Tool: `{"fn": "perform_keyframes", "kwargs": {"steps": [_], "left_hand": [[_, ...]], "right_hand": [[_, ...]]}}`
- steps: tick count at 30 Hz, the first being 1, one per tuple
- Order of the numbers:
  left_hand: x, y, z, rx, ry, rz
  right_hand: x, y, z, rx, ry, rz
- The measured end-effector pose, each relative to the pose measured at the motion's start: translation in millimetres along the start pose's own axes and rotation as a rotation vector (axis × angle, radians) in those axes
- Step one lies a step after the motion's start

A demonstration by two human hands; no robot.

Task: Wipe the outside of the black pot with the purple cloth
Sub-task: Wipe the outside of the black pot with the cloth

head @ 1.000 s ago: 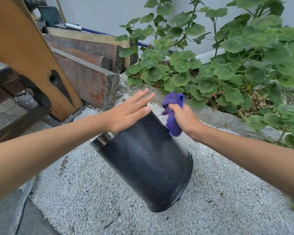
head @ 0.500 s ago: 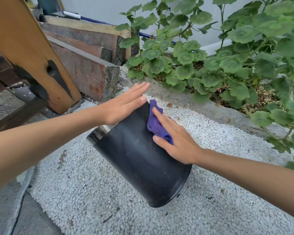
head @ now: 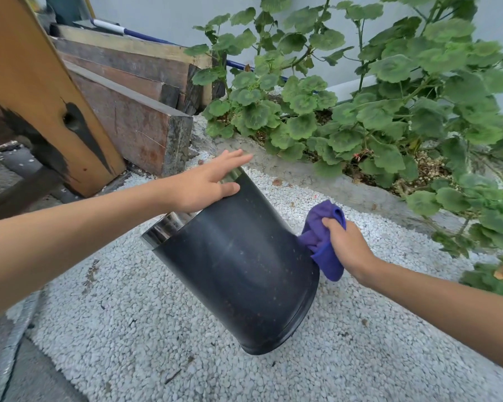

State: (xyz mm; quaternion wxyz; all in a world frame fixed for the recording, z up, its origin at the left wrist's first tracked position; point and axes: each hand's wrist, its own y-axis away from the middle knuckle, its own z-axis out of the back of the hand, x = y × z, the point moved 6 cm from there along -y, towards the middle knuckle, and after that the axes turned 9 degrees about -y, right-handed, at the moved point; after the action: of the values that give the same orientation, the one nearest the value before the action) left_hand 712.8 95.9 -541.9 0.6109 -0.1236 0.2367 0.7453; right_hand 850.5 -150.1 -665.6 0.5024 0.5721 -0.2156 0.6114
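The black pot (head: 238,268) leans tilted on the white gravel, its shiny metal rim pointing up and to the left, its base on the ground nearer me. My left hand (head: 206,184) lies flat on the pot's upper wall by the rim, fingers spread, steadying it. My right hand (head: 345,248) is closed around the bunched purple cloth (head: 321,242), which is pressed against the pot's right side, low down. The pot's far side is hidden.
White gravel (head: 128,314) covers the ground around the pot. Stacked wooden beams (head: 140,123) and a slanted orange plank (head: 38,91) stand at the left. A concrete curb (head: 317,178) and leafy green plants (head: 389,111) border the back and right. Grey paving lies at the lower left.
My right hand has slid the purple cloth from the top of the pot down its right side. My left hand has stayed on the upper wall. The pot has tilted a little more upright.
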Motion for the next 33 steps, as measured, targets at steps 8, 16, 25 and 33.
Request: {"fn": "perform_keyframes", "kwargs": {"steps": [8, 16, 25, 33], "left_hand": [[-16.2, -0.2, -2.2, -0.003, 0.146, 0.002], [-13.5, -14.9, -1.1, -0.015, 0.185, 0.037], [-20.7, -38.8, -2.2, -0.013, 0.152, 0.053], [-29.8, -59.1, 0.8, -0.009, 0.133, 0.098]], "right_hand": [[-27.3, 12.7, -37.4, 0.206, 0.312, -0.138], [-20.4, 51.0, -37.1, 0.255, 0.338, 0.097], [-24.7, 111.7, -39.2, 0.28, 0.659, 0.269], [-21.2, 120.0, -48.1, 0.102, 0.783, 0.327]]}}
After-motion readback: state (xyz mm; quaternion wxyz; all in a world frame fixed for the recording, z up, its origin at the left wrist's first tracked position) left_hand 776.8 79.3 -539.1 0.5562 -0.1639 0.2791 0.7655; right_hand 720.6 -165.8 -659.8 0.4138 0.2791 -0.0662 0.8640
